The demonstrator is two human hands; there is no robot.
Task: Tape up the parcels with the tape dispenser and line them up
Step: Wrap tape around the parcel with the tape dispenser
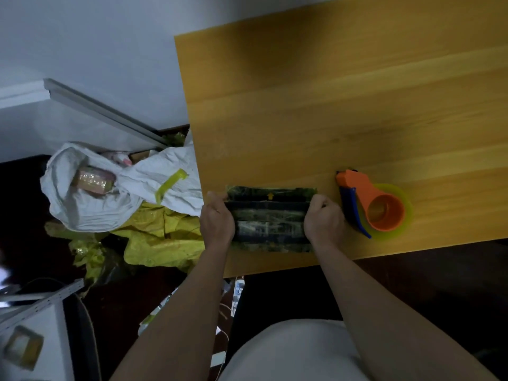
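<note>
Parcel [270, 219] btwn hands on table [330, 105] | L hand [217, 221] grips left end | R hand [324, 220] grips right end, prob. pinching

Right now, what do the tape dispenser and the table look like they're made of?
Tape dispenser: looks like moulded plastic, solid matte orange body with a blue handle; its roll looks like translucent yellow-green tape. Table: wood or wood-look laminate, going by the straight grain lines and smooth, faintly glossy yellow surface; which one, I can't tell.

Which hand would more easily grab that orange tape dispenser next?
The right hand, probably. The tape dispenser lies on the table just beside it, while the left hand grips the parcel's far end.
</note>
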